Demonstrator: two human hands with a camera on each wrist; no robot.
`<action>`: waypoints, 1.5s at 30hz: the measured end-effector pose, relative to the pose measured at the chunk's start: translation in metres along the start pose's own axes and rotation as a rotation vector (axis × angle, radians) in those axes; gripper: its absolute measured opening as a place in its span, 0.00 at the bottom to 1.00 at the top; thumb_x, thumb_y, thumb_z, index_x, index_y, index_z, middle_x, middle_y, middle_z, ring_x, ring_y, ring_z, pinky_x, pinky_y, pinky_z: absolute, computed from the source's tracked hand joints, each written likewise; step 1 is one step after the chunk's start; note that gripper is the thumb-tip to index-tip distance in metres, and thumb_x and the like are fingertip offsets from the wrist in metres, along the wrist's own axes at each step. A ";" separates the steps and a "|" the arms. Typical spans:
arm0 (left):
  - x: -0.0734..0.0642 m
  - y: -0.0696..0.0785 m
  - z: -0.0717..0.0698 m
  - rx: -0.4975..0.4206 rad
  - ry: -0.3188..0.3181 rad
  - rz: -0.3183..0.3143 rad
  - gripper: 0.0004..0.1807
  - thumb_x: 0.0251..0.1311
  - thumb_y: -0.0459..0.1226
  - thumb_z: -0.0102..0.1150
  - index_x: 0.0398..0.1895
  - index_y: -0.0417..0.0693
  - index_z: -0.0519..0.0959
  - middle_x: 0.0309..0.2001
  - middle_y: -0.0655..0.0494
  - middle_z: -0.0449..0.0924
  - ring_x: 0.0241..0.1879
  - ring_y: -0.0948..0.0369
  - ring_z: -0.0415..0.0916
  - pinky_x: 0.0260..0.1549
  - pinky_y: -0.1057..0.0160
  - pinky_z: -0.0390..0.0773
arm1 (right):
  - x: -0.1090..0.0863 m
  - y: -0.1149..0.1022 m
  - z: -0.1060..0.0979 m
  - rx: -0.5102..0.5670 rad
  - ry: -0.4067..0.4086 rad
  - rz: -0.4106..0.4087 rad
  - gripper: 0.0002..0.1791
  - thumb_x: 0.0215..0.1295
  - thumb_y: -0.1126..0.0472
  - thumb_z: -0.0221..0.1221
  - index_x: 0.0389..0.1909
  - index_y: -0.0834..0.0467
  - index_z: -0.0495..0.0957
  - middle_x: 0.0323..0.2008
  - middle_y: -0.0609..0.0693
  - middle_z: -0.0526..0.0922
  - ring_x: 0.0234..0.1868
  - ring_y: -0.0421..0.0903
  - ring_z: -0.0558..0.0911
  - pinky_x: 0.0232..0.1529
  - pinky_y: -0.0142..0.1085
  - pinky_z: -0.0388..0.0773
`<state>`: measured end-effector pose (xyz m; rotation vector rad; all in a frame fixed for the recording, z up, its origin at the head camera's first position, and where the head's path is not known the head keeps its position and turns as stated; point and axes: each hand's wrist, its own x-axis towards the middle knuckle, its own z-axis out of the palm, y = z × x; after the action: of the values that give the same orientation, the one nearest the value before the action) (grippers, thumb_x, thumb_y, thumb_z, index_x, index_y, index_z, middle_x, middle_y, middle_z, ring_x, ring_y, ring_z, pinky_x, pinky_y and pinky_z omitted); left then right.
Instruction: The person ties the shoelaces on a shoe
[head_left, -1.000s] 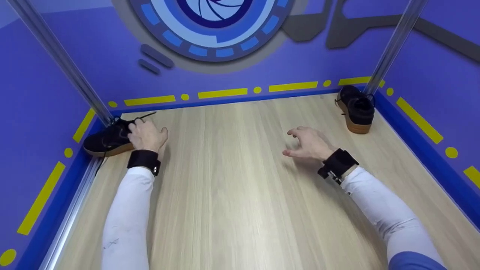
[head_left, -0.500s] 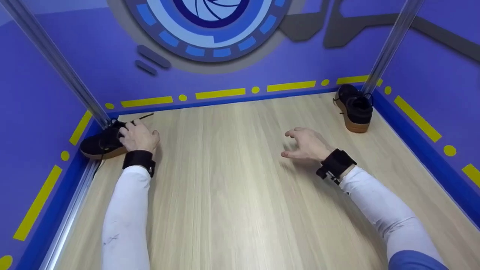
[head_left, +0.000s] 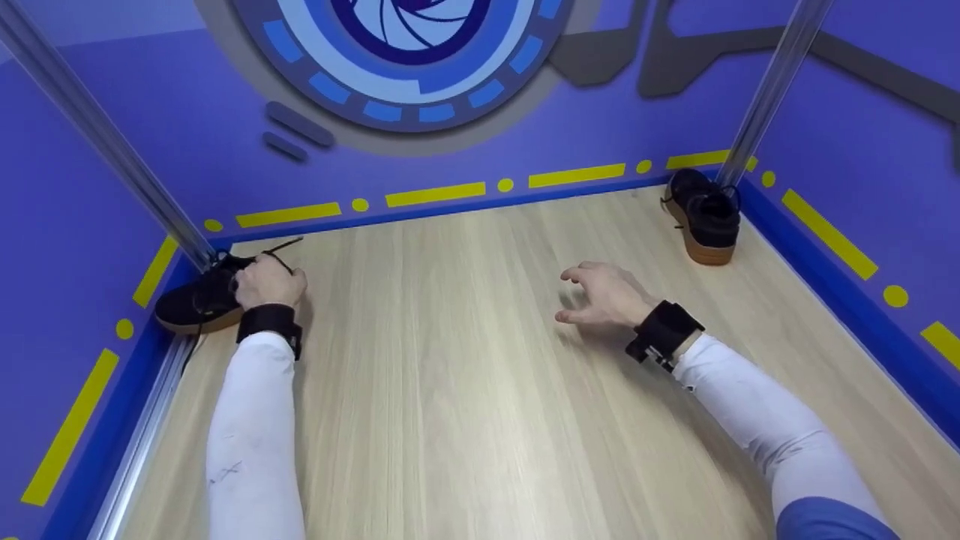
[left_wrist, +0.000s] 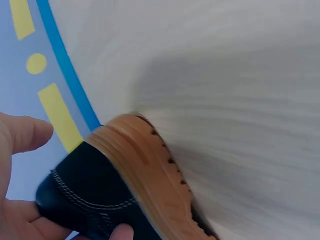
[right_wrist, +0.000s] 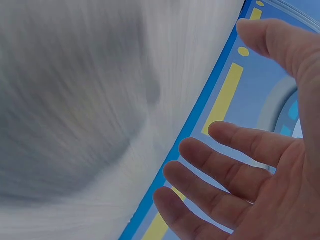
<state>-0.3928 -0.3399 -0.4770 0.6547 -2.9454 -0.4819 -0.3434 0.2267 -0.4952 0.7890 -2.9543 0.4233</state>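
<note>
A black lace-up shoe (head_left: pixel 196 301) with a tan gum sole lies at the far left corner, toe toward the left wall. My left hand (head_left: pixel 270 283) grips it at the heel end; in the left wrist view the fingers (left_wrist: pixel 122 233) curl onto the black upper, while the thumb stands off from it. Part of the grip is hidden behind the shoe. Well to the right, my right hand (head_left: pixel 606 294) hovers over the tabletop, fingers spread and slightly bent, holding nothing. A matching shoe (head_left: pixel 705 219) stands in the far right corner, heel toward me, beyond the right hand.
The wood-grain tabletop (head_left: pixel 450 375) is bounded by blue printed walls (head_left: pixel 420 172) at the back and both sides. Metal posts (head_left: pixel 776 90) rise at the two far corners. A loose black lace (head_left: pixel 283 244) sticks out beyond the left hand.
My left hand has drawn in its fingers at the left shoe's heel end, its thumb no longer spread out in the head view. The right hand keeps nearly the same pose. The head view has shifted slightly.
</note>
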 end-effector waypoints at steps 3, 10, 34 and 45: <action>0.004 -0.001 0.005 0.003 -0.015 -0.010 0.38 0.77 0.49 0.53 0.75 0.23 0.69 0.71 0.19 0.77 0.73 0.28 0.73 0.63 0.29 0.85 | 0.000 -0.002 0.001 -0.010 -0.004 -0.006 0.43 0.62 0.37 0.77 0.68 0.62 0.83 0.59 0.62 0.90 0.58 0.62 0.90 0.58 0.60 0.88; 0.012 0.000 0.010 0.003 -0.034 -0.029 0.38 0.79 0.48 0.56 0.77 0.26 0.67 0.72 0.21 0.76 0.75 0.29 0.71 0.66 0.31 0.84 | -0.001 -0.007 0.000 -0.006 -0.014 -0.018 0.42 0.62 0.37 0.76 0.68 0.62 0.83 0.59 0.63 0.90 0.58 0.63 0.89 0.60 0.60 0.87; 0.011 -0.014 0.003 -0.074 -0.038 0.007 0.37 0.80 0.43 0.54 0.82 0.27 0.62 0.77 0.20 0.69 0.79 0.26 0.63 0.73 0.23 0.74 | 0.002 -0.018 0.009 0.022 -0.010 -0.054 0.40 0.63 0.40 0.77 0.68 0.62 0.83 0.56 0.62 0.90 0.54 0.59 0.89 0.57 0.58 0.88; 0.003 -0.015 -0.010 -0.112 0.008 -0.003 0.38 0.78 0.43 0.58 0.82 0.28 0.64 0.78 0.22 0.70 0.80 0.28 0.64 0.75 0.27 0.74 | 0.002 -0.026 0.016 0.053 -0.051 -0.037 0.39 0.64 0.40 0.76 0.68 0.61 0.84 0.56 0.58 0.90 0.52 0.55 0.87 0.57 0.55 0.86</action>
<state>-0.3880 -0.3567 -0.4726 0.6460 -2.8845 -0.6378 -0.3318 0.1999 -0.5035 0.8719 -2.9808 0.4886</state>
